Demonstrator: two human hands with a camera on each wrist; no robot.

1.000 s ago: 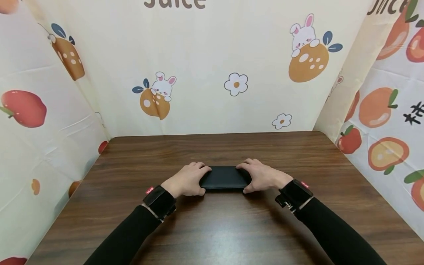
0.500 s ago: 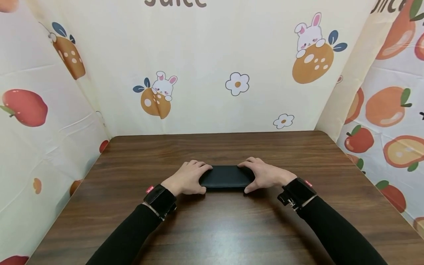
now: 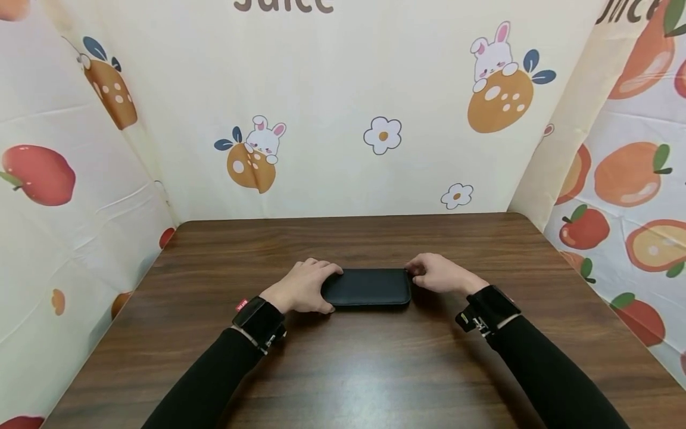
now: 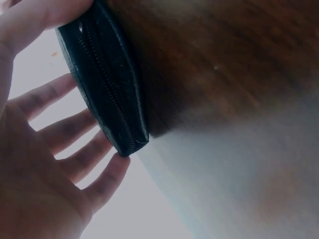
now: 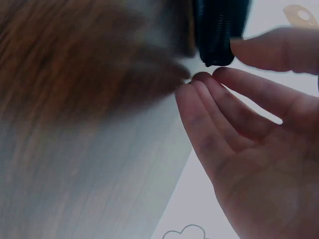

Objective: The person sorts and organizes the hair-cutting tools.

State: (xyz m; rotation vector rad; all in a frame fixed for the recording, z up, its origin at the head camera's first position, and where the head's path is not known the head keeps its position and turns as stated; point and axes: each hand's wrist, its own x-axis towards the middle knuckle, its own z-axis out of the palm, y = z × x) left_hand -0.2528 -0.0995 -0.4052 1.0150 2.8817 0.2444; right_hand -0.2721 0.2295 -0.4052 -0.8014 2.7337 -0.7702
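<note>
A dark zip wallet [image 3: 367, 287], long and flat with rounded corners, lies crosswise at mid-table. My left hand [image 3: 302, 287] grips its left end, thumb on the near side and fingers spread along the far side. Teeth of the zip run along the wallet's edge [image 4: 107, 84] in the left wrist view. At the far right corner, my right hand [image 3: 442, 274] has its fingers drawn in. In the right wrist view its thumb [image 5: 274, 50] lies against the wallet's side, with the index fingertip close under the corner; any zip pull there is hidden.
The brown wood-grain table [image 3: 343, 357] has its far edge against a cream printed curtain [image 3: 332, 71]. Similar fruit-patterned curtains hang at the left [image 3: 48, 250] and right [image 3: 600, 131]. Black cuffs with cameras sit on both wrists.
My right hand has loosened its spread grip on the wallet's right end and moved to the far right corner, fingers drawn together. The left hand and the wallet stay nearly still.
</note>
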